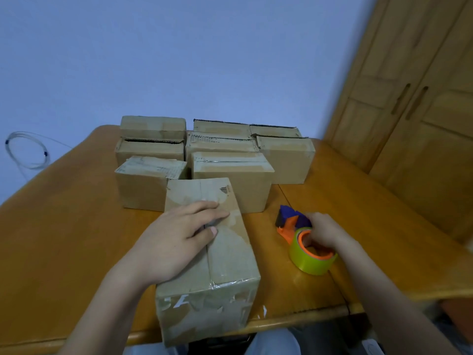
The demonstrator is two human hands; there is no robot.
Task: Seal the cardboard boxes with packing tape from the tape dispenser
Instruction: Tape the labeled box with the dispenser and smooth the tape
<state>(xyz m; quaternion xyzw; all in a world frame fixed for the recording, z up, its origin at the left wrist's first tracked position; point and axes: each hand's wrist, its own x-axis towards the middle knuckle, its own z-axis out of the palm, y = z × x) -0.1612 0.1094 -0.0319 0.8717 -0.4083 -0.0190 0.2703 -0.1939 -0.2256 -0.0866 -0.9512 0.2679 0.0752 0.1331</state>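
A long cardboard box (225, 254) lies at the near edge of the wooden table, its top flaps closed along a centre seam. My left hand (179, 234) rests flat on its top, fingers straight across the seam. To the right, an orange tape dispenser (294, 224) with a dark blue head and a roll of yellow-green tape (311, 262) sits on the table. My right hand (322, 231) grips it, fingers curled into the roll's core.
Several more cardboard boxes (230, 175) stand packed together behind the near box, some with flaps loose. The wooden table (64, 239) has bare surface at left and right. A wooden wardrobe (409, 111) stands at the right; a coiled clear cable (25, 152) hangs on the wall.
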